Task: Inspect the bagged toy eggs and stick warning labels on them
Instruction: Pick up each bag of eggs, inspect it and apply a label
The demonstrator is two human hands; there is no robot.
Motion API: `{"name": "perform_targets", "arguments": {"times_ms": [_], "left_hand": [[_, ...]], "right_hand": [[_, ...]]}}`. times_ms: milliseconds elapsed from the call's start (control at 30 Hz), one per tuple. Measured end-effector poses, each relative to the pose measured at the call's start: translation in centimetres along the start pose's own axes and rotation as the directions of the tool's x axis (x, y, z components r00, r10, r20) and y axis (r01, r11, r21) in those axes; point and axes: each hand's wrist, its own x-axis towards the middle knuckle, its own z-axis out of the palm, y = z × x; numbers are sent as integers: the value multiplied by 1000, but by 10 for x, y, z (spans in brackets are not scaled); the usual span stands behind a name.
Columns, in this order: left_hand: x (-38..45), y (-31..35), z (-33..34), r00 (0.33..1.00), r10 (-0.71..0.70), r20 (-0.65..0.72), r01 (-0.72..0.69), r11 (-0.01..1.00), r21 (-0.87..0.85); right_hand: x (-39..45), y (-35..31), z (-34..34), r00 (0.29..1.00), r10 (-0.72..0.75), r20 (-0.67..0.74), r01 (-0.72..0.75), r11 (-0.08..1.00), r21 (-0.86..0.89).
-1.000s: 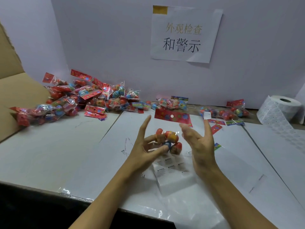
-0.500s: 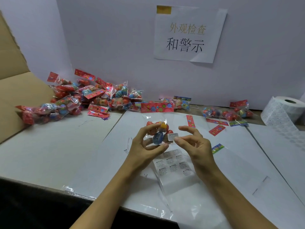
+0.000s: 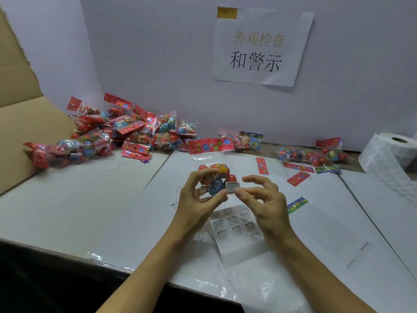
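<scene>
White paper-covered table (image 3: 90,199): left hand (image 3: 198,197) grips the clear bag of red and blue toy eggs (image 3: 214,177) upright, so right hand (image 3: 261,197), fingers loosely curled, thumb can press the small white warning label (image 3: 232,185) on.

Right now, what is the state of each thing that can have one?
Bag of toy eggs: held up off the table, gripped by the left hand.
Warning label: on the bag, right hand at its edge.
Label sheet: flat, partly used.
Label roll: partly unwound.
Pile of bags: heaped, lying loose.
</scene>
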Motion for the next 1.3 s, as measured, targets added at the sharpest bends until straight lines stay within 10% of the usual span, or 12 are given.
{"name": "perform_targets", "arguments": {"times_ms": [933,1133,1300], "left_hand": [[-2,-1,4,975,200,-92,-187,973,133],[-1,7,3,992,73,-103,-77,996,-39],[-2,12,5,999,10,-42,-13,996,-92]], "right_hand": [[0,1,13,986,-114,-122,97,986,-134],[13,7,4,931,14,-365,-42,997,-67],[2,4,3,994,4,-107,6,995,95]]}}
